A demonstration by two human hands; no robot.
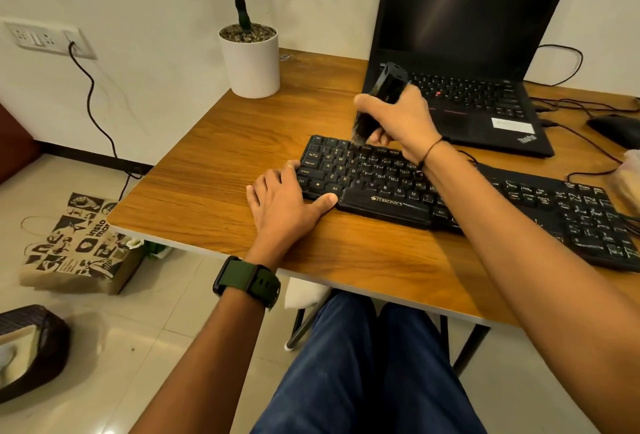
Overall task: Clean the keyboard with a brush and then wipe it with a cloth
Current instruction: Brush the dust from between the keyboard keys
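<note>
From the head camera, a wooden table (214,170) fills the middle of the frame, and its near edge runs from the left side down toward the lower right. A black keyboard (377,188) lies on it at a slant, just right of the middle. Its left end sits well in from the table's left edge, so there is a wide bare strip of wood on that side.

The left hand (284,205) lies flat on the wood with its fingers straight. The thumb and fingertips touch the left end of the keyboard. A green watch (247,281) is on that wrist, past the table's near edge.

The right hand (398,122) is above the top row of keys, its fingers curled tight round a black brush (377,101). The brush tilts, and its bristles point down at the top left keys. They look blurry, so I cannot tell if they touch.

Just behind the keyboard, in the upper right of the frame, stands an open black laptop (478,53), with only a thin gap between the two. A white plant pot (251,63) stands near the table's far left corner, well apart from the hands. A second black keyboard (588,215) lies at the right, close to the first one. A printed paper bag (79,246) sits on the floor at the lower left.
</note>
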